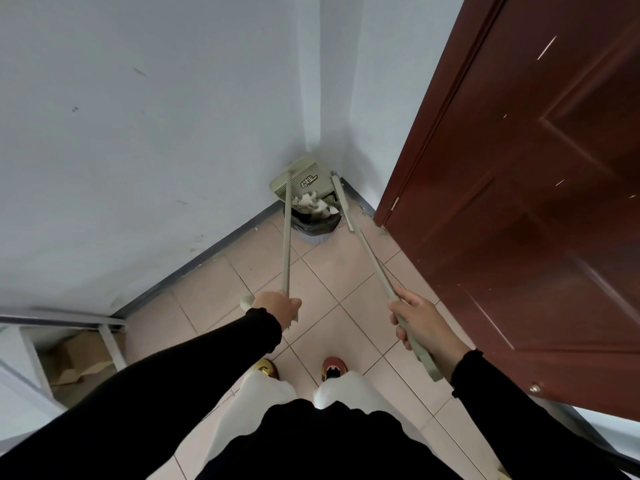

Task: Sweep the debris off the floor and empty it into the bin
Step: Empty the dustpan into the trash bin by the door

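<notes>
Corner of room, seen from above. Bin [317, 227] stands on the tiled floor [325, 282] right in the corner where the two white walls [138, 133] meet, lined with a black bag. Crumpled white debris [309, 201] is heaped at the bin's mouth.

Dustpan [306, 175], pale green, is tipped up over the far rim of the bin, its back against the wall and its toothed edge uppermost. Its long pole [286, 244] runs back to the left hand [277, 308], whose fingers are wrapped tight round the pole near its end.

Right hand [420, 323] is curled round the broom [372, 261] handle near its end. The handle slants up to the right side of the bin, where the far end sits just beside the rim. Broom head cannot be made out clearly.

Surroundings: a dark red-brown door [519, 220] stands open on the right, its edge near the bin and close alongside the broom handle, narrowing the corner. Dark skirting [207, 249] runs along the base of the left wall. Lower left, a white frame [110, 341] with a cardboard box [78, 358] under it. Black sleeves, white trousers, and two shoes [334, 367] on the tiles, well back from the bin.
</notes>
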Demonstrator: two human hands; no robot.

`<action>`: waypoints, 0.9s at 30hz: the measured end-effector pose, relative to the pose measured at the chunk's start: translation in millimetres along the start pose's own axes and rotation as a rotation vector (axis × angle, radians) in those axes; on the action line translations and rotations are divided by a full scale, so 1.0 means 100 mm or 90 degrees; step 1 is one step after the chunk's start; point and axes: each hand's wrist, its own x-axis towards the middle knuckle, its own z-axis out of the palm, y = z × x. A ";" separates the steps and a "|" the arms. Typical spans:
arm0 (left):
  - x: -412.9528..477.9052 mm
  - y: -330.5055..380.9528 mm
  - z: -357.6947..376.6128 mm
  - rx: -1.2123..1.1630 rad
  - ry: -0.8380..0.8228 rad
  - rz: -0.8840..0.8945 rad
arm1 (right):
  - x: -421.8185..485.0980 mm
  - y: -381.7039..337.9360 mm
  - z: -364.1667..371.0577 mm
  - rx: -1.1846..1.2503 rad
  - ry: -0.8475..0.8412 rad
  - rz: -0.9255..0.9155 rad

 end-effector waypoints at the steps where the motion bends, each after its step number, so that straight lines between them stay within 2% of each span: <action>1: 0.00 0.00 0.04 0.001 -0.004 -0.008 | -0.01 0.01 0.01 0.002 -0.002 0.002; 14: -0.20 -0.10 -0.09 0.052 0.016 0.001 | -0.09 -0.04 0.02 -0.018 0.003 -0.020; 19: -0.50 -0.39 -0.38 0.022 0.106 0.028 | -0.14 -0.18 -0.03 -0.017 -0.011 -0.032; 23: -0.86 -0.76 -0.78 -0.066 0.172 0.016 | -0.27 -0.48 0.01 -0.020 -0.066 -0.061; 27: -1.24 -1.11 -1.17 -0.106 0.215 0.004 | -0.54 -0.90 0.17 -0.010 -0.172 -0.083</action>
